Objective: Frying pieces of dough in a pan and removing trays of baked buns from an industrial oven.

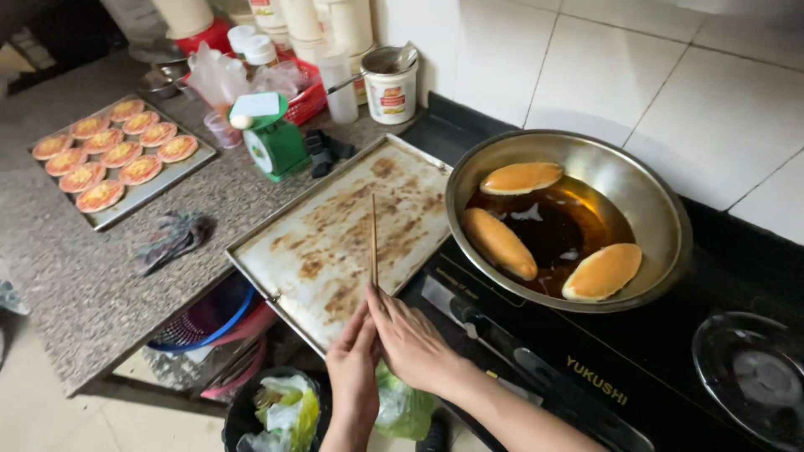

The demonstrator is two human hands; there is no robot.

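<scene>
Beside pan (662, 209), greasy tray (335, 243), chopsticks (373, 238)

kitchen | induction stove (586, 377) | frying pan (645, 192) of oil | tiled wall (670, 75) | granite counter (75, 276)

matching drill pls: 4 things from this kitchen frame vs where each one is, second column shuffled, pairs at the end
Things:
1. chopsticks
2. three golden buns
3. green kitchen scale
4. round orange-topped pieces

Places:
A. in dark oil in the steel pan on the cooktop
B. on the small tray at far left of the counter
C. held by both hands, over the large stained tray
D. on the counter between the two trays

Pairs: 1-C, 2-A, 3-D, 4-B
</scene>
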